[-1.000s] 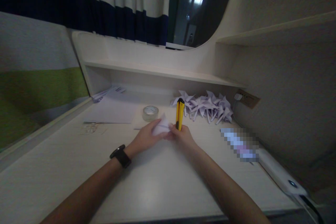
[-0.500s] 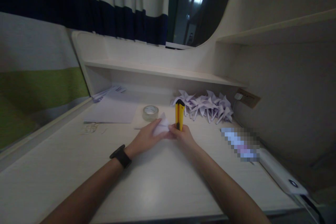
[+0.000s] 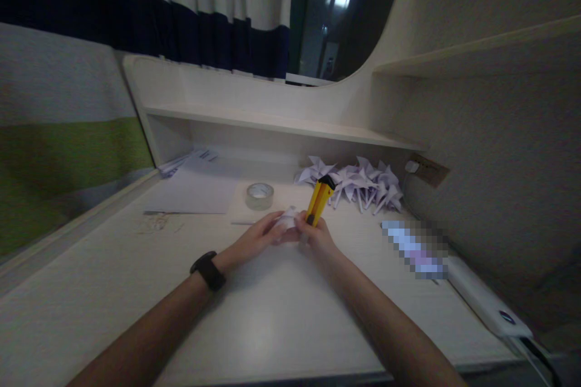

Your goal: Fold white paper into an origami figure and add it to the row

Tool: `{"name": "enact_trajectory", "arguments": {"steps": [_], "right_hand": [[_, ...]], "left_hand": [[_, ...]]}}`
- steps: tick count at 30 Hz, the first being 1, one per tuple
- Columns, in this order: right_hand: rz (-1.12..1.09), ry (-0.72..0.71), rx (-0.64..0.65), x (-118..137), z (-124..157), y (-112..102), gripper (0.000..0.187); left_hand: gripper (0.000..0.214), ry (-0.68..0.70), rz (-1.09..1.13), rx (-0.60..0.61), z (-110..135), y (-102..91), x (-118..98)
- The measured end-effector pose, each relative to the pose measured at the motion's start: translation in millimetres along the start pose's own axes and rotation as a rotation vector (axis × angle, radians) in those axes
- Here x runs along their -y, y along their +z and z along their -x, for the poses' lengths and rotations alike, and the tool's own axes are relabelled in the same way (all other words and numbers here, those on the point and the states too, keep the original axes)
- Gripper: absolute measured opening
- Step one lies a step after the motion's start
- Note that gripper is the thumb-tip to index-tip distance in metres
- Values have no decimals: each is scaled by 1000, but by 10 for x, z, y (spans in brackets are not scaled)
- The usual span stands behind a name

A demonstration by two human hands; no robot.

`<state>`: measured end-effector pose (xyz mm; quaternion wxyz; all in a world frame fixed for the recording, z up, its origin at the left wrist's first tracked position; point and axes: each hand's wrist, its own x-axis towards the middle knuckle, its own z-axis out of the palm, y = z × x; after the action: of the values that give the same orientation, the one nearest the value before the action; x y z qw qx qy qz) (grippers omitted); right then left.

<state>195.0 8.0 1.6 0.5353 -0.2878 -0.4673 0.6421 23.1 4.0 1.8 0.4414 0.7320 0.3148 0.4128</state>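
Between my two hands is a small piece of folded white paper (image 3: 287, 217). My left hand (image 3: 263, 232) is closed on its left side, fingers along the paper. A yellow box cutter (image 3: 319, 198) with a black end sticks up from my right hand (image 3: 316, 236), tilted to the right. The fingers of my right hand also touch the right edge of the paper, and the cutter's lower part is hidden in that hand. Just behind my left hand stands a roll of clear tape (image 3: 259, 196), and a thin white paper stick (image 3: 242, 222) lies partly behind the fingers.
Several white paper pinwheels (image 3: 354, 182) are piled at the back right. White paper sheets (image 3: 195, 187) lie at the back left, with rubber bands (image 3: 158, 224) in front. A blurred-out phone (image 3: 415, 248) and a white power strip (image 3: 483, 296) line the right edge, below a wall socket (image 3: 429, 169).
The box cutter has tilted over to the right in my right hand. The paper has turned and sits lower between my fingers, and my left fingers have shifted down.
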Motion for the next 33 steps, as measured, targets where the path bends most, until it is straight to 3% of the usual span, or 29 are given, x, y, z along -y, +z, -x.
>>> {"name": "enact_trajectory", "arguments": {"steps": [7, 12, 16, 19, 24, 29, 33], "right_hand": [[-72, -31, 27, -56, -9, -55, 35], [-118, 3, -72, -32, 7, -21, 37], [-103, -7, -98, 4, 18, 11, 37], [-117, -18, -125, 20, 27, 25, 36], [-146, 2, -111, 19, 32, 18, 35], [-147, -65, -30, 18, 14, -4, 29], [-100, -85, -50, 28, 12, -4, 30]], "left_hand": [[57, -85, 186, -69, -11, -19, 112], [50, -67, 262, -60, -15, 27, 135], [51, -78, 352, -141, -14, 123, 153], [50, -72, 446, -138, -13, 176, 141], [52, -95, 504, -138, -10, 197, 93], [50, -144, 568, -122, 11, 201, 14], [51, -165, 573, -154, 11, 204, -1]]}}
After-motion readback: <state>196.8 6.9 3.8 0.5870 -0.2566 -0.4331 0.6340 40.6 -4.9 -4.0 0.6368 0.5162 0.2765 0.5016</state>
